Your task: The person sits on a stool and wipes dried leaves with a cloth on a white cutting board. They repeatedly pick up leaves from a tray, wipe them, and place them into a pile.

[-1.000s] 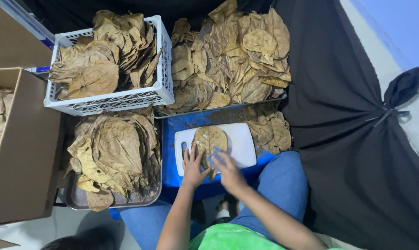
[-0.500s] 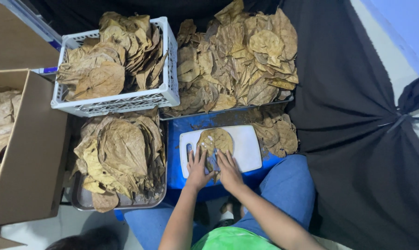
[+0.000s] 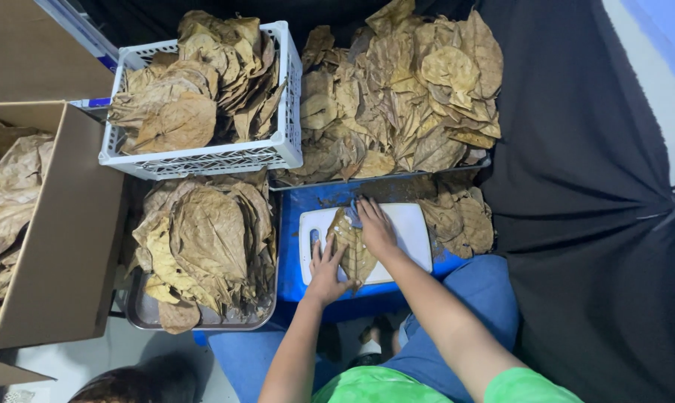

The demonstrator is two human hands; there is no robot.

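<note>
My fingers (image 3: 324, 254) on the left hand (image 3: 325, 270) lie flat and spread, grasping nothing, pressing the near edge of the dry brown leaf (image 3: 352, 250) on the white plastic cutting board (image 3: 412, 231). The right hand (image 3: 375, 227) rests palm-down on the leaf's far end, fingers extended; I cannot tell whether something small sits under it. The board lies on a blue surface (image 3: 308, 195), between a metal tray of leaves (image 3: 140, 317) and a smaller leaf pile (image 3: 461, 220). To flatten it well, I judge I should keep even pressure, smooth outward from the midrib, and avoid cracking the brittle edges.
</note>
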